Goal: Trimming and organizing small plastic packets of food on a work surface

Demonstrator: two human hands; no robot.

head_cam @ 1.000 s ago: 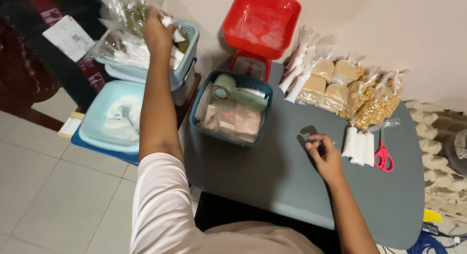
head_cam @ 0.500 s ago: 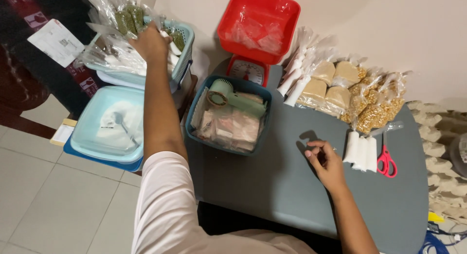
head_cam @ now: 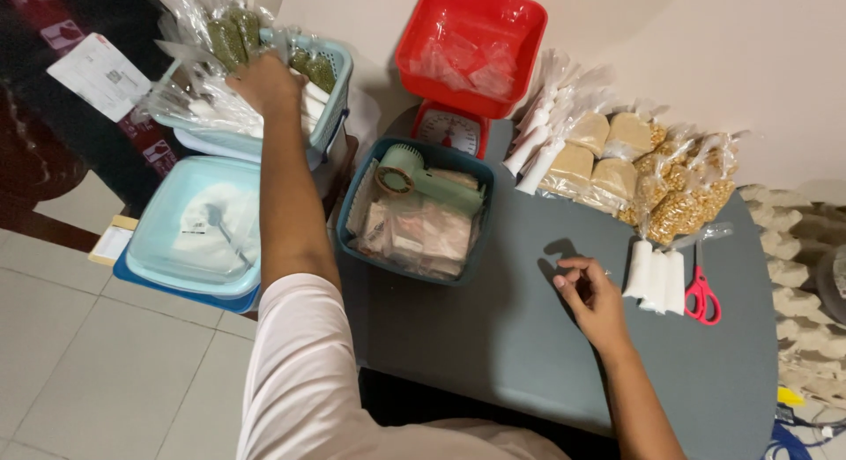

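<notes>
Fingers of our left hand (head_cam: 264, 81) are hard to see, because the hand reaches down into the pale blue basket (head_cam: 330, 107) and its back faces us. We cannot tell if it is closed on anything. Clear bags with green stuff (head_cam: 231, 37) and small white packets (head_cam: 313, 94) fill that basket, and they lie right around the hand, touching it. Shiny plastic hides much of what sits deeper in the basket.

Our right hand (head_cam: 592, 297) rests on the grey table (head_cam: 493, 337), fingers curled with the tips close together. If something tiny is pinched there, it is too small for us to make out. A row of white packets (head_cam: 654, 273) lies just beside this hand, and the red scissors (head_cam: 701, 293) lie past them.

Between our arms sits a dark teal basket (head_cam: 480, 218) with a pale green hand tool (head_cam: 421, 178) on top of paper packs. A red kitchen scale (head_cam: 458, 81) stands behind it. Bags of tan powder (head_cam: 608, 156) and bags of yellow bits (head_cam: 683, 204) lie at the back of the table. A pale blue lidded box (head_cam: 167, 240) sits on the left, lower down.
</notes>
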